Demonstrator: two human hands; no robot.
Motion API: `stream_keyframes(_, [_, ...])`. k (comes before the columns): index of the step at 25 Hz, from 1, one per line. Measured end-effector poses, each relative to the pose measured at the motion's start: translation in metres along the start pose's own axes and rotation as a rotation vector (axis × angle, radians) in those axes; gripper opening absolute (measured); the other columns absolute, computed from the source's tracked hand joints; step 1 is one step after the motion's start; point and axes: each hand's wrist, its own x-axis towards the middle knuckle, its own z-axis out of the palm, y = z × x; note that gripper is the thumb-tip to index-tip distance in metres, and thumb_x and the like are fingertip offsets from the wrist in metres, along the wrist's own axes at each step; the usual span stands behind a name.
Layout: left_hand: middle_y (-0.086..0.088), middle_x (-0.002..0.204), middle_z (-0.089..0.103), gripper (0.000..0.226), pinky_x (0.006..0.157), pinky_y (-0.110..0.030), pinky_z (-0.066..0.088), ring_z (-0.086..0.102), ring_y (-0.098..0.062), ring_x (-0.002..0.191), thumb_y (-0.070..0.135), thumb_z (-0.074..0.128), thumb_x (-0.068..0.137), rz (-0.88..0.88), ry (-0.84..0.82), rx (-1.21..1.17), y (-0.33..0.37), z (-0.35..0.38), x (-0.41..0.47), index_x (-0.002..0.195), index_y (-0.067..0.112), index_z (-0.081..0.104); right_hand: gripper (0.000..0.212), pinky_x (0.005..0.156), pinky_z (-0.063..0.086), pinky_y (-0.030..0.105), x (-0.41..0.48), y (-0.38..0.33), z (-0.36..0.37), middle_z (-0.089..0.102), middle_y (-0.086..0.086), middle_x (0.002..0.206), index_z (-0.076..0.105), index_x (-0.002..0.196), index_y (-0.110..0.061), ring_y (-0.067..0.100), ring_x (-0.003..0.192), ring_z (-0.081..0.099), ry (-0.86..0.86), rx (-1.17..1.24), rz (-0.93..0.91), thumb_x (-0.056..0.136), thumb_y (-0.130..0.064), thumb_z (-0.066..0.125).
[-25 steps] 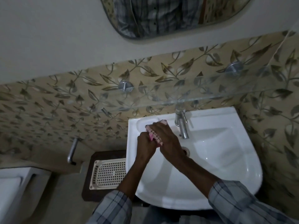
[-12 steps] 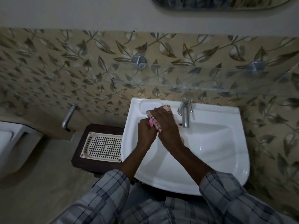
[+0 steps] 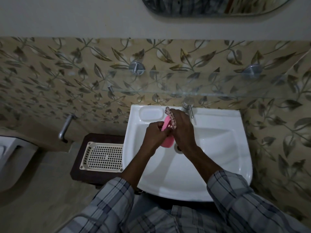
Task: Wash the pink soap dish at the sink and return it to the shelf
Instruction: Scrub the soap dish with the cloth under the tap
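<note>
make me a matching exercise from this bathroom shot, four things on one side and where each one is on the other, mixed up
Things
1. pink plastic soap dish
2. pink checked cloth
3. cream perforated plastic tray
4. metal tap

Places
A. on the dark stool left of the white sink
B. on the sink's back rim
C. gripped by the left hand, over the basin
D. under the right hand, against the dish

Pairs: 1-C, 2-D, 3-A, 4-B
</note>
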Motion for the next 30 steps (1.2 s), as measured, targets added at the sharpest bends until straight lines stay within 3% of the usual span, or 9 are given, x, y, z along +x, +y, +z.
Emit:
stream_keyframes(2, [-0.006,0.082,0.075,0.016,0.069,-0.031,0.053,0.069,-0.017,0.072,0.017,0.063,0.09,0.052,0.118,0.045,0.001,0.005,0.006,0.087,0.007,0.074,0.043,0.099,0.055,0.039,-0.002,-0.009,-0.002,0.072,0.015,0.123,0.066,0.134,-0.005,0.03,0.114,0.066,-0.001,0.013,-0.026,0.091,-0.002,0.065])
stream_keyframes(4, [-0.006,0.083,0.076,0.021,0.07,-0.031,0.058,0.071,-0.018,0.073,0.023,0.062,0.093,0.119,0.257,-0.04,-0.001,0.012,0.004,0.094,0.007,0.075,0.043,0.097,0.059,0.042,0.006,-0.019,-0.012,0.073,0.016,0.122,0.064,0.134,-0.005,0.032,0.111,0.069,-0.057,0.206,0.23,0.093,0.004,0.062])
stream_keyframes(8, [-0.004,0.08,0.074,0.02,0.063,-0.027,0.057,0.071,-0.015,0.073,0.027,0.06,0.097,0.112,0.388,-0.217,0.005,0.009,0.003,0.09,0.011,0.072,0.018,0.039,0.052,0.024,0.001,-0.036,-0.036,0.067,0.009,0.073,0.062,0.11,-0.004,0.013,0.042,0.064,-0.316,0.498,0.758,0.102,-0.003,0.047])
stream_keyframes(15, [-0.013,0.089,0.069,0.004,0.066,-0.031,0.054,0.065,-0.028,0.084,0.01,0.062,0.094,-0.21,0.298,-0.737,0.021,0.003,0.027,0.095,0.006,0.063,0.029,0.039,0.042,0.021,0.023,-0.025,-0.045,0.068,0.029,0.072,0.067,0.111,-0.012,0.023,0.039,0.056,-0.343,0.816,1.019,0.101,0.002,0.045])
stream_keyframes(18, [-0.019,0.114,0.065,0.041,0.079,-0.039,0.058,0.06,-0.035,0.11,0.019,0.061,0.096,-0.279,0.305,-0.681,0.02,0.014,0.036,0.131,0.002,0.047,0.025,0.046,0.044,0.024,0.022,-0.022,-0.049,0.069,0.034,0.069,0.069,0.107,-0.012,0.041,0.04,0.06,-0.285,0.863,1.052,0.1,0.002,0.05])
stream_keyframes(21, [-0.022,0.16,0.02,0.094,0.106,-0.055,0.045,0.041,-0.039,0.137,0.054,0.062,0.089,-0.325,0.286,-0.38,0.015,0.019,0.039,0.156,0.034,-0.001,0.024,0.048,0.043,0.027,0.016,-0.012,-0.042,0.066,0.021,0.063,0.067,0.108,-0.018,0.033,0.044,0.059,-0.239,0.838,0.993,0.1,-0.002,0.051])
stream_keyframes(23, [-0.017,0.159,0.02,0.098,0.098,-0.056,0.051,0.046,-0.041,0.133,0.068,0.064,0.079,-0.343,0.19,-0.423,0.017,0.021,0.039,0.154,0.044,0.006,0.036,0.047,0.046,0.026,0.009,-0.016,-0.042,0.064,0.016,0.07,0.067,0.11,-0.028,0.023,0.049,0.061,-0.303,0.848,0.91,0.101,0.002,0.05])
stream_keyframes(26, [-0.022,0.138,0.055,0.095,0.083,-0.045,0.06,0.066,-0.034,0.111,0.069,0.066,0.075,-0.45,-0.008,-0.789,0.015,0.008,0.054,0.15,0.02,0.033,0.043,0.044,0.044,0.022,0.003,-0.029,-0.06,0.062,0.015,0.071,0.068,0.117,-0.022,0.019,0.049,0.057,-0.469,0.769,0.73,0.098,0.01,0.046])
stream_keyframes(30, [-0.018,0.105,0.065,0.067,0.077,-0.043,0.051,0.063,-0.03,0.087,0.056,0.041,0.099,-0.521,-0.161,-0.905,0.012,-0.01,0.052,0.14,0.004,0.048,0.045,0.054,0.055,0.011,0.039,-0.004,-0.067,0.075,0.009,0.098,0.069,0.131,-0.012,0.005,0.063,0.064,-0.181,0.463,0.612,0.095,0.011,0.057])
